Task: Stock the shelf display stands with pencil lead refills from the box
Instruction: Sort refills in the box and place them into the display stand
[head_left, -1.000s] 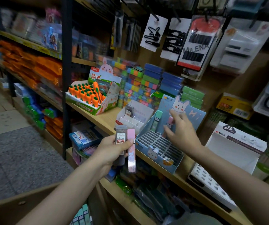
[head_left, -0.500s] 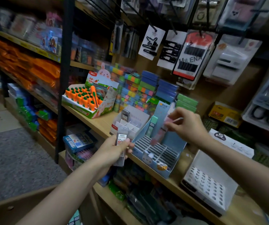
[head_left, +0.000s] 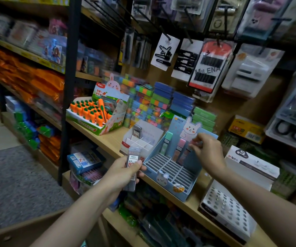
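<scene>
My left hand (head_left: pixel 124 172) grips a grey lead refill case (head_left: pixel 132 168), held upright just in front of the shelf (head_left: pixel 106 138) edge, between the white divider stand (head_left: pixel 140 139) and the blue bunny stand (head_left: pixel 172 168). My right hand (head_left: pixel 207 152) is up at the blue stand's back row, fingers pinched near its backboard; whether they hold anything I cannot tell. A pink refill (head_left: pixel 179 148) and a green refill (head_left: pixel 166 142) stand upright there, just left of that hand.

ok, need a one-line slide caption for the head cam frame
Left hand grips a grey 0.7 lead refill case while the right hand reaches the back row of the blue bunny display stand.
</scene>
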